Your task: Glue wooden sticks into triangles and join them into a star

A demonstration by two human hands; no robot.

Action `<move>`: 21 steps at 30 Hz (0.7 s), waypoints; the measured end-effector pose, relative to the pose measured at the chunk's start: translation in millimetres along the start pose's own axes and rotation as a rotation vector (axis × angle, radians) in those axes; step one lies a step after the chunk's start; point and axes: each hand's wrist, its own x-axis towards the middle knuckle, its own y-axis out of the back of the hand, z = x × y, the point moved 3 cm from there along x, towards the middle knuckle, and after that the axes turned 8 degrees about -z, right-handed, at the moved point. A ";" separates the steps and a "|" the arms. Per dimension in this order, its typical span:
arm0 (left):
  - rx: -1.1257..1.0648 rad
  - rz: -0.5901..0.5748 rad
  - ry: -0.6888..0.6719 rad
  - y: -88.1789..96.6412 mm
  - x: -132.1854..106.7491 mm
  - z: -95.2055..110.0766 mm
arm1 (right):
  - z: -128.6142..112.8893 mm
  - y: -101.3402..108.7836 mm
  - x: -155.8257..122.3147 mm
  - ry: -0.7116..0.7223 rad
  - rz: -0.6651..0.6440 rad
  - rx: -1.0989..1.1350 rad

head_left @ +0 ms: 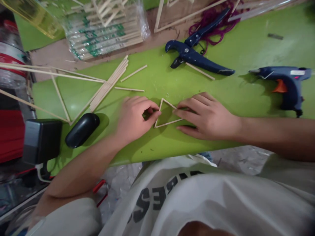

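A small triangle of thin wooden sticks (168,123) lies on the green table (221,88). My left hand (134,118) is curled, pinching the triangle's left corner between thumb and fingers. On the other side, my right hand (204,116) lies mostly flat, its fingertips pressing the triangle's right corner down onto the table. The right end of the triangle is hidden under those fingers.
Loose sticks (110,83) lie to the left. Blue cutters (197,57) and purple yarn (216,18) sit behind, a blue glue gun (286,83) at right. A black oval case (82,129) and black adapter (41,141) sit at left. A bag of sticks (105,29) stands at the back.
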 end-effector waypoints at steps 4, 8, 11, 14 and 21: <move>0.035 -0.001 0.009 0.3 0.7 1.6 | 1.8 -1.7 -1.1 -0.020 -0.028 0.044; 0.037 -0.002 -0.001 -1.0 0.1 1.1 | 2.5 -3.2 -2.0 -0.039 -0.050 0.082; 0.034 -0.012 -0.012 1.7 0.4 0.4 | 1.5 -2.4 -1.7 -0.039 -0.030 0.062; 0.027 -0.071 -0.030 6.9 1.5 -1.0 | 0.9 -2.0 -0.9 -0.049 -0.014 0.040; 0.027 -0.146 -0.063 13.1 2.3 -5.4 | -0.5 -3.6 1.2 -0.042 0.003 -0.007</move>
